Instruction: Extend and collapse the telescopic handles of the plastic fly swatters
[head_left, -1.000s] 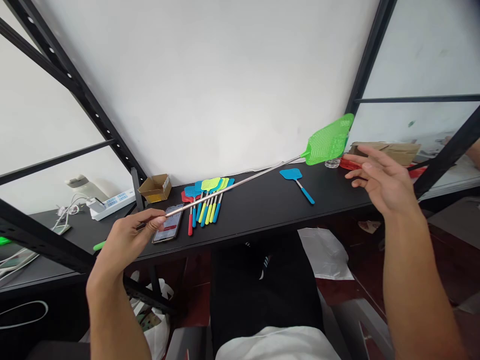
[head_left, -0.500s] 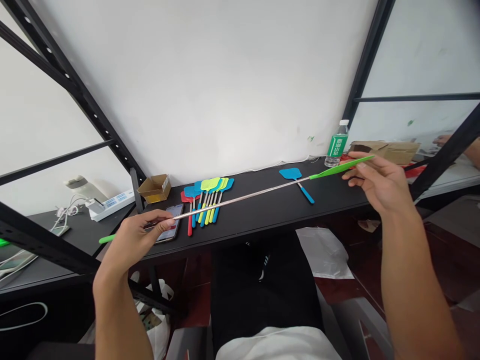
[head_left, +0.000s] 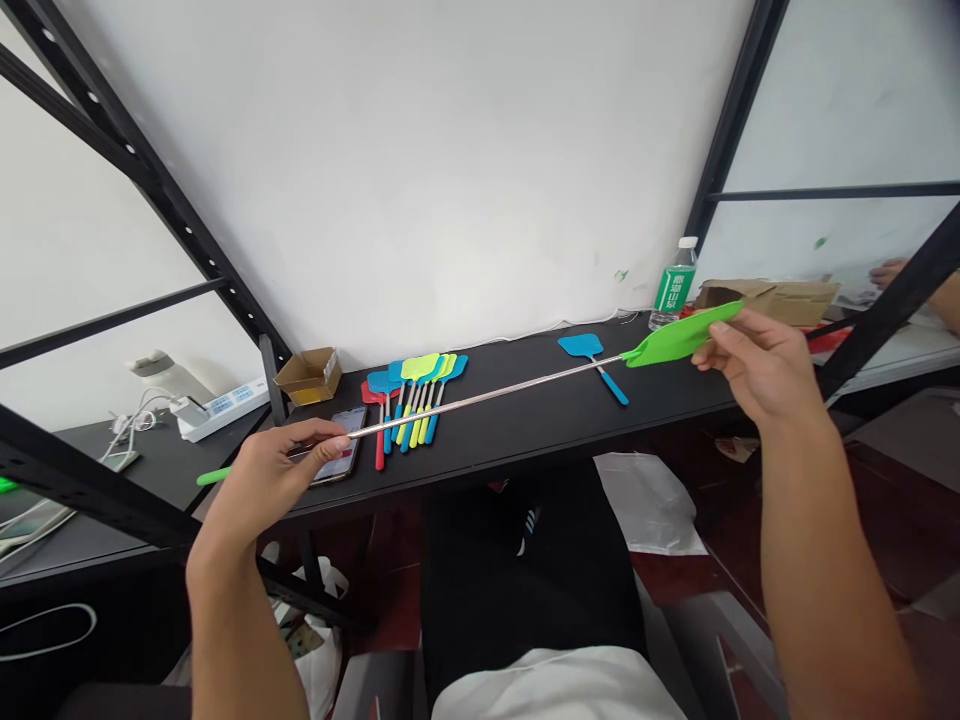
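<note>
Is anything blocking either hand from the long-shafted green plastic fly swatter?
Nothing visible: the left hand pinches its thin metal shaft, the right hand holds the edge of its flat green head, and the lone blue swatter lies below on the black tabletop.

Black tabletop: small open cardboard box at left rear; smartphone, screen up, near the front edge; just beside it, overlapping red, blue and yellow-green fly swatters; well apart, one blue fly swatter. Capped, green-labelled plastic bottle stands upright at right rear.
</note>
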